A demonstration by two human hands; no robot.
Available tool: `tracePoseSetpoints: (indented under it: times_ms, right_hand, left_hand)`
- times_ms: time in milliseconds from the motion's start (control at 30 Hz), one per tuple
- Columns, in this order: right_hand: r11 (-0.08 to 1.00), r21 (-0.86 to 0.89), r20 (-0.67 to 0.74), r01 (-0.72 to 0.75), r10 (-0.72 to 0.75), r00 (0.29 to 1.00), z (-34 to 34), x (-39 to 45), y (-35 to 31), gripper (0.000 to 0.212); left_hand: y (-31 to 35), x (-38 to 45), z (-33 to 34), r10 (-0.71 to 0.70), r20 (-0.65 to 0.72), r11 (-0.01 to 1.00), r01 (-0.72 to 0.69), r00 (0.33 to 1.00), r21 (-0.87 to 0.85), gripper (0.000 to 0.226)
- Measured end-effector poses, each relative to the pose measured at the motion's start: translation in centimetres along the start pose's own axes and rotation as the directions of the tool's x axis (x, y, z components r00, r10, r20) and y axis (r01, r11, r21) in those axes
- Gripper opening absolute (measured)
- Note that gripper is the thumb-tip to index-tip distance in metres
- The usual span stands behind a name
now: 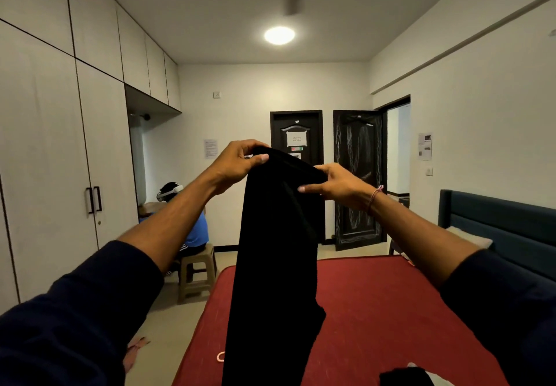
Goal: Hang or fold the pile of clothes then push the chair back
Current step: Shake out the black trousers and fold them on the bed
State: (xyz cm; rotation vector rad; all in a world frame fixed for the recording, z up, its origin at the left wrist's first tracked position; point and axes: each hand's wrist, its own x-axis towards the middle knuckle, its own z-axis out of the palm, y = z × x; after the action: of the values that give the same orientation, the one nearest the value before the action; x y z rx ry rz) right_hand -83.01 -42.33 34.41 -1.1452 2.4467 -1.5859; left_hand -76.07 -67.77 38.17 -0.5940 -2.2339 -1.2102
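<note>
Head view: we stand at the red bed (376, 310) and hold up a black garment (276, 250), which hangs down over it. Our left hand (240, 162) and right hand (337, 185) each pinch its top edge, near each other. More dark clothes (403, 376) lie at the bed's near edge.

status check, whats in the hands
Left hand and right hand both pinching top of black garment, held up. Hangs over red bed. Nothing blocking.
</note>
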Motion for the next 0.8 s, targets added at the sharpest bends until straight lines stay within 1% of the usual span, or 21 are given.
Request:
tracePoseSetpoints:
  times_ms: [33, 67, 133, 200, 233, 300, 333, 367, 400, 467, 533, 600, 667, 733, 800]
  right_hand:
    - [0.999, 0.011, -0.041, 0.049, -0.048, 0.998, 0.3, 0.0, -0.3, 0.039]
    - [0.994, 0.036, -0.098, 0.102, -0.098, 0.99, 0.5, 0.1, -0.7, 0.03]
    - [0.97, 0.113, -0.225, 0.214, -0.185, 0.957, 0.8, 0.6, -1.8, 0.028]
    - [0.956, 0.097, -0.298, 0.277, -0.238, 0.925, 1.1, 1.3, -3.1, 0.027]
    - [0.953, 0.075, -0.307, 0.292, -0.257, 0.916, 1.4, 1.7, -3.8, 0.027]
    - [0.948, 0.038, -0.297, 0.316, -0.291, 0.91, 2.0, 2.1, -5.0, 0.029]
    - [0.943, 0.033, -0.282, 0.331, -0.309, 0.908, 2.2, 2.3, -5.4, 0.031]
    - [0.938, 0.049, -0.271, 0.343, -0.318, 0.909, 2.3, 2.3, -5.7, 0.033]
    - [0.934, 0.077, -0.265, 0.349, -0.319, 0.91, 2.5, 2.3, -6.0, 0.034]
    - [0.93, 0.111, -0.273, 0.35, -0.31, 0.91, 2.6, 2.2, -6.5, 0.033]
    - [0.93, 0.12, -0.301, 0.346, -0.298, 0.906, 2.5, 2.1, -6.8, 0.03]
    - [0.932, 0.12, -0.307, 0.342, -0.293, 0.906, 2.2, 1.9, -6.7, 0.03]
    - [0.938, 0.122, -0.291, 0.326, -0.28, 0.915, 1.6, 1.7, -6.3, 0.035]
    - [0.944, 0.13, -0.258, 0.302, -0.262, 0.93, 0.8, 1.4, -5.6, 0.041]
    - [0.951, 0.143, -0.227, 0.274, -0.238, 0.944, 0.1, 1.4, -4.8, 0.045]
  left_hand:
    - [-0.2, -0.1, -0.4, -0.019, -0.004, 1.0, 0.019, 1.0, 0.014, 0.022]
    - [-0.5, -0.1, -1.0, -0.04, -0.007, 0.999, 0.04, 0.999, 0.034, 0.023]
    - [-0.6, 0.0, -1.8, -0.074, -0.016, 0.994, 0.075, 0.997, 0.078, 0.027]
    - [0.2, 0.2, -1.8, -0.06, -0.042, 0.983, 0.066, 0.997, 0.169, 0.036]
    - [1.0, 0.3, -1.6, -0.029, -0.077, 0.969, 0.047, 0.997, 0.242, 0.04]
    - [2.3, 0.6, -1.0, 0.1, -0.153, 0.917, -0.032, 0.983, 0.398, 0.054]
    - [2.9, 0.8, -0.5, 0.159, -0.147, 0.886, -0.075, 0.976, 0.457, 0.059]
    - [3.5, 1.0, -0.1, 0.187, -0.115, 0.864, -0.108, 0.976, 0.492, 0.061]
    - [3.8, 1.1, 0.3, 0.187, -0.074, 0.861, -0.127, 0.98, 0.492, 0.06]
    - [4.1, 1.3, 1.1, 0.131, -0.012, 0.89, -0.112, 0.991, 0.441, 0.056]
    - [3.6, 1.6, 1.7, 0.107, -0.04, 0.914, -0.082, 0.993, 0.397, 0.051]
    - [3.2, 1.9, 2.0, 0.075, -0.053, 0.961, -0.058, 0.996, 0.27, 0.049]
    - [3.1, 2.1, 2.2, 0.053, 0.003, 0.988, -0.053, 0.999, 0.142, 0.044]
    - [3.3, 2.0, 2.2, 0.074, 0.046, 0.986, -0.08, 0.996, 0.145, 0.034]
    - [3.5, 2.3, 2.2, 0.1, 0.092, 0.983, -0.113, 0.991, 0.144, 0.034]
